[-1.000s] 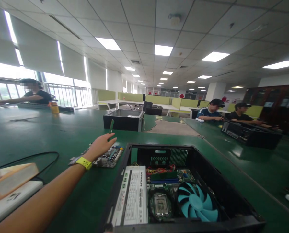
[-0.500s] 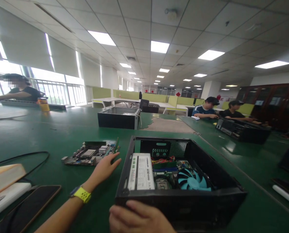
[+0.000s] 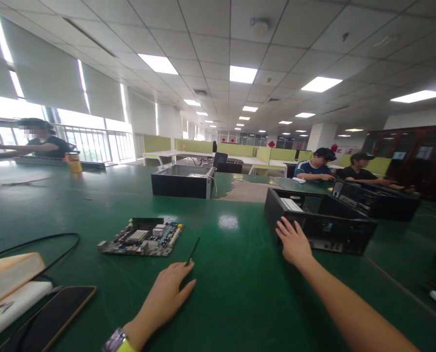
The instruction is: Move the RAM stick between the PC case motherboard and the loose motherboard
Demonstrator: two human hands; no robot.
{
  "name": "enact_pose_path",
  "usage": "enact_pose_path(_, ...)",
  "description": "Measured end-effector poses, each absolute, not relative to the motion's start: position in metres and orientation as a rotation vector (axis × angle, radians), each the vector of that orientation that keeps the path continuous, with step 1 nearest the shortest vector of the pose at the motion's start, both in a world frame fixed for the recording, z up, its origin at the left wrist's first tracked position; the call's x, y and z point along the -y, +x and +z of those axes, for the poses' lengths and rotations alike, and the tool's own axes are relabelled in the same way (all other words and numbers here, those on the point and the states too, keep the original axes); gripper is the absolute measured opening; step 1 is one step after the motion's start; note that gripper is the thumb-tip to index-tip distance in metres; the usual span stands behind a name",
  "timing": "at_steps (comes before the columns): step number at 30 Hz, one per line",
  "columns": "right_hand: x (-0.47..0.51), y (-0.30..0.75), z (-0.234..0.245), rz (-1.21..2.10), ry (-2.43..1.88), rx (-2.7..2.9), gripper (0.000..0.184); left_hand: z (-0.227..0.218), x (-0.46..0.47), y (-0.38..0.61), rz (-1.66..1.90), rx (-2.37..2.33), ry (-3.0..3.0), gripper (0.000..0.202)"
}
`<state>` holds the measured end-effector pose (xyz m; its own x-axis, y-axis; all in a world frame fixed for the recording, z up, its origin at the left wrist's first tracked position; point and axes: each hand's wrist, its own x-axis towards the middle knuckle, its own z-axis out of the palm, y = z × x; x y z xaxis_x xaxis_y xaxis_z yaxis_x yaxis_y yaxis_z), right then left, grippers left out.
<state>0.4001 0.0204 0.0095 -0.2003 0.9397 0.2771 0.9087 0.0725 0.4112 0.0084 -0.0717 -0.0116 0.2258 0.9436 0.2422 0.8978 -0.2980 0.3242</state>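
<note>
Black cases (image 3: 338,232) number three; our spread right hand (image 3: 294,243) touches the nearest. Our left hand (image 3: 168,288) grips one green stick (image 3: 193,248).

The left hand (image 3: 168,291) is low, back upward, fingers bunched in a grip, thumb standing apart. The right forearm (image 3: 350,298) reaches forward, the right hand (image 3: 293,243) at its end with fingers spread and extended.
</note>
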Motion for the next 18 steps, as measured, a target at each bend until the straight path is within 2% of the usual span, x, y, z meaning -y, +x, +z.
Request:
enact_pose_path(6,-0.037,0.456,0.007,0.607,2.237,-1.885,0.059,-0.013,0.075,-0.002,0.487,-1.772,2.396,0.052)
enact_pose_path(10,-0.026,0.458,0.003,0.584,2.375,-1.959,0.065,-0.012,0.072,0.003,0.494,-1.769,2.364,0.052)
enact_pose_path(12,-0.011,0.444,0.0,0.528,2.482,-2.12,0.06,-0.013,0.07,0.006,0.494,-1.757,2.367,0.052)
enact_pose_path(15,0.022,0.414,-0.01,0.182,2.63,-2.469,0.039,-0.016,0.071,0.008,0.505,-1.73,2.388,0.052)
enact_pose_path(18,0.058,0.387,-0.028,-0.33,2.79,-2.662,0.04,-0.018,0.074,0.008,0.557,-1.699,2.406,0.049)
